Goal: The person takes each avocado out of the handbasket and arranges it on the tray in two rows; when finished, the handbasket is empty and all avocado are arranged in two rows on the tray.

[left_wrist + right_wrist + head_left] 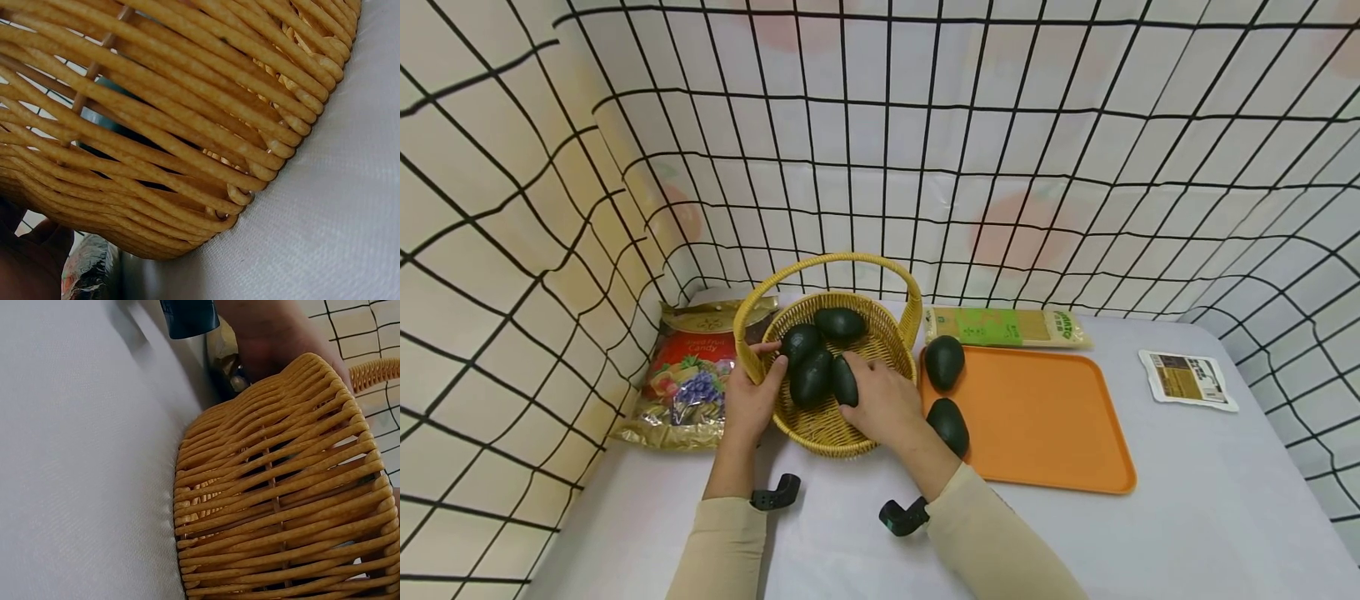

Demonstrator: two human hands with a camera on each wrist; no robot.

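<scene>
Wicker basket (880, 333) steadied by left hand (751, 400) fingers on its rim; right hand (883, 400) fingers grip 1 avocado (844, 381) inside.

Woven basket wall (281, 506) on white cloth (75, 456); perhaps a hand (275, 334) behind

right hand (883, 400): fingertips hidden behind an avocado (844, 381) in the basket (820, 429); grip cannot be told
left hand (751, 398): palm side hidden against the basket wall
wrist views: show mostly weave (187, 125); avocados barely visible through the gaps
white packet (1187, 379): print too small to read
arms: cut off by bottom edge
</scene>
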